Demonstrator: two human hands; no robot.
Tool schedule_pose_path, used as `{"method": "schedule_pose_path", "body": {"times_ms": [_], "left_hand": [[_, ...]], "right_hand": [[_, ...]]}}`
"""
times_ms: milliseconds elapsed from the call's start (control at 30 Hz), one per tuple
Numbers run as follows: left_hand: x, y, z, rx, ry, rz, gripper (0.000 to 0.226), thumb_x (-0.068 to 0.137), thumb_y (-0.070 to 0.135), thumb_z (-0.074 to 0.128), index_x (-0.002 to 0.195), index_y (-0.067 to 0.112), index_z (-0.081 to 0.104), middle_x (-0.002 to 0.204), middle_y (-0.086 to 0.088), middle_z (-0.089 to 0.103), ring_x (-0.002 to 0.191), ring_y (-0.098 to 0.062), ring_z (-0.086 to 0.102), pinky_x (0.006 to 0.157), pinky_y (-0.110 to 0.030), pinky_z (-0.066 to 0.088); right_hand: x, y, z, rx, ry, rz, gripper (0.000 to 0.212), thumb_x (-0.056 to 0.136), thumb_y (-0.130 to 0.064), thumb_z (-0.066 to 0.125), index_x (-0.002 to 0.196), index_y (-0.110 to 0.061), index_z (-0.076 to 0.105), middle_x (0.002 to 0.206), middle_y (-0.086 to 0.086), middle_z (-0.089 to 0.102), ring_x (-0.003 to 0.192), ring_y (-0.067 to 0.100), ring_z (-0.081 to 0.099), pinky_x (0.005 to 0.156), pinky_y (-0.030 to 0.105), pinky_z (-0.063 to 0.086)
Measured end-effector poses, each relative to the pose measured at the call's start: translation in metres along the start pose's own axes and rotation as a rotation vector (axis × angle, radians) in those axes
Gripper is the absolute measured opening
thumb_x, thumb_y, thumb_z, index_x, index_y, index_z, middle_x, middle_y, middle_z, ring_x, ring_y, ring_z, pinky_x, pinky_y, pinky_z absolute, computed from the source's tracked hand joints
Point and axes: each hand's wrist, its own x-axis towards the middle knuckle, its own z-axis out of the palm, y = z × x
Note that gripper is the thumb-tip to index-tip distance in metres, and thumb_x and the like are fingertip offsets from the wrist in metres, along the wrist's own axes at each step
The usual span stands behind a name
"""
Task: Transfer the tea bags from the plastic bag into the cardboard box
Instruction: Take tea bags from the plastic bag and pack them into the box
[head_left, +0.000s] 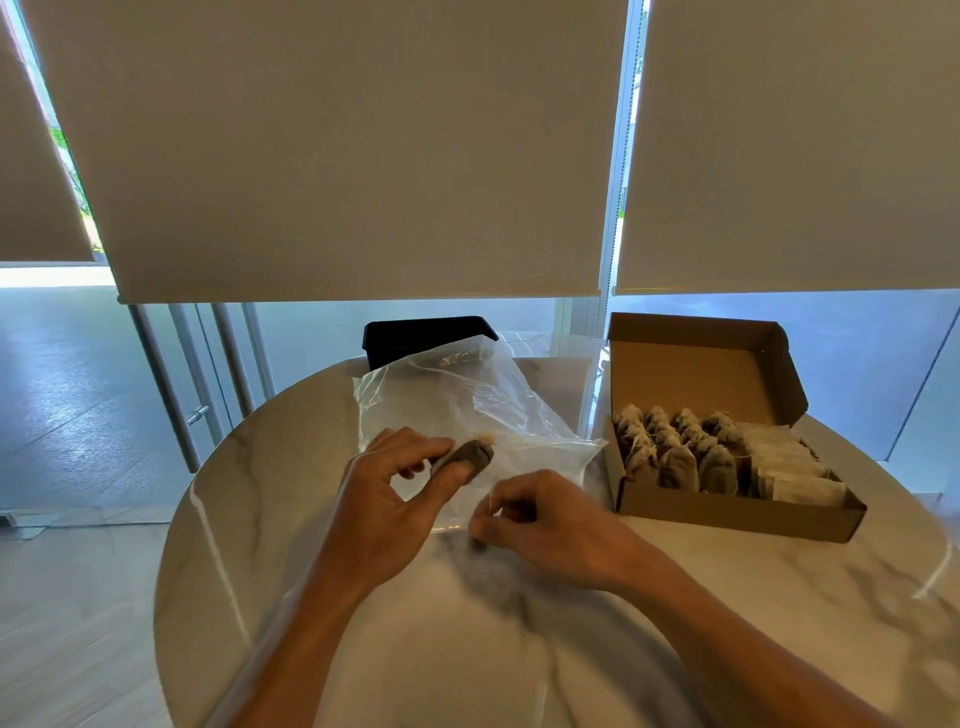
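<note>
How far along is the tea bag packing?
Mostly done: the cardboard box already holds rows of tea bags. In hand: the left hand pinches one tea bag over the plastic bag; the right hand seems to pinch its string. The bag looks nearly empty.

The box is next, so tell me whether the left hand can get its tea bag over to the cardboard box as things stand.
Probably yes, with a cross-body reach. The left hand pinches a tea bag; the cardboard box stands open, but the right hand lies between them.
</note>
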Motion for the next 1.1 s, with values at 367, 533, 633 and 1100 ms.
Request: {"method": "schedule_pose_path", "body": {"times_ms": [367,533,633,1100], "left_hand": [[0.001,0.002,-0.007,0.055,0.302,0.020,0.013,0.083,0.046,0.057,0.087,0.035,0.063,0.078,0.015,0.057,0.072,-0.013,0.050,0.062,-0.015,0.040],[0.001,0.006,-0.005,0.050,0.307,-0.014,0.014,0.080,0.050,0.057,0.079,0.038,0.063,0.077,0.010,0.057,0.072,-0.016,0.050,0.062,-0.019,0.041],[0.000,0.005,-0.003,0.060,0.254,-0.034,0.012,0.078,0.054,0.056,0.079,0.044,0.064,0.078,0.014,0.059,0.074,-0.011,0.051,0.060,-0.013,0.040],[-0.006,0.007,0.015,0.033,-0.034,-0.037,0.016,0.071,0.054,0.057,0.084,0.048,0.065,0.078,0.026,0.063,0.076,-0.003,0.058,0.068,-0.005,0.037]], "right_hand": [[-0.003,0.007,-0.029,-0.007,0.024,0.127,0.010,0.089,-0.029,0.064,0.087,-0.024,0.072,0.075,-0.012,0.066,0.064,-0.001,0.059,0.064,0.013,0.045],[-0.007,0.009,-0.047,0.083,0.107,0.116,0.004,0.087,-0.022,0.067,0.091,-0.023,0.069,0.070,-0.005,0.068,0.061,0.003,0.061,0.060,0.015,0.048],[-0.008,0.008,-0.054,0.135,0.193,0.100,0.017,0.085,-0.019,0.069,0.099,-0.025,0.063,0.075,-0.001,0.071,0.063,0.006,0.064,0.058,0.017,0.048],[-0.002,-0.008,-0.036,0.253,0.192,-0.042,0.003,0.079,-0.011,0.074,0.082,-0.012,0.073,0.087,-0.002,0.074,0.085,0.007,0.068,0.081,0.028,0.055]]}}
